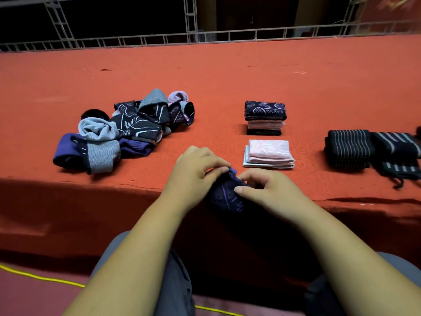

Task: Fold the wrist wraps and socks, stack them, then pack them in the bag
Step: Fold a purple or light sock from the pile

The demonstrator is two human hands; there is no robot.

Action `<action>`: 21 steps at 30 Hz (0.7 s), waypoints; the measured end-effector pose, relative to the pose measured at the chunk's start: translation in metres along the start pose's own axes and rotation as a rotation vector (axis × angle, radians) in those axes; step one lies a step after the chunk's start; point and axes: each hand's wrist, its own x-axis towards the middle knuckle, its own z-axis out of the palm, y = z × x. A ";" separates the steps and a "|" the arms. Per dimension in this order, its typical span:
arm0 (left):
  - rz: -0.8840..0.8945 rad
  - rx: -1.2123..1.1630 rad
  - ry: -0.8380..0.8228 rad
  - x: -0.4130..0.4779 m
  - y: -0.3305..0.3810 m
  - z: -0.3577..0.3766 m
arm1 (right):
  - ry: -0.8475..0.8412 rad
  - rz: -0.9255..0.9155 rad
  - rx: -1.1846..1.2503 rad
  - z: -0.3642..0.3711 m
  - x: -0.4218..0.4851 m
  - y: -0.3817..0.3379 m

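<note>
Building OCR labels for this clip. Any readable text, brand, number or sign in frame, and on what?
No readable text anywhere.
On dark sock, sock pile, dark-topped stack, pink stack: woven patterns only, no letters.
On wrist wraps: plain stripes, no label visible.
On red panel, top right: gold marks, too blurred to read.

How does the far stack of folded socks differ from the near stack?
The far stack is topped by a dark navy patterned sock; the near stack by a pale pink one. The far stack stands taller, with dark and pink layers; the near stack is lower and all pale. Both are neatly folded on the red cloth.
</note>
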 end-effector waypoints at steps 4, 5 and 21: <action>-0.243 -0.094 0.173 0.000 0.000 0.001 | -0.008 0.034 -0.028 -0.001 0.001 -0.002; -0.352 -0.242 0.208 0.001 0.001 0.000 | -0.003 0.047 -0.008 -0.001 0.001 -0.002; -0.522 -0.687 -0.026 0.001 0.006 -0.001 | 0.205 0.030 0.367 0.000 0.002 -0.014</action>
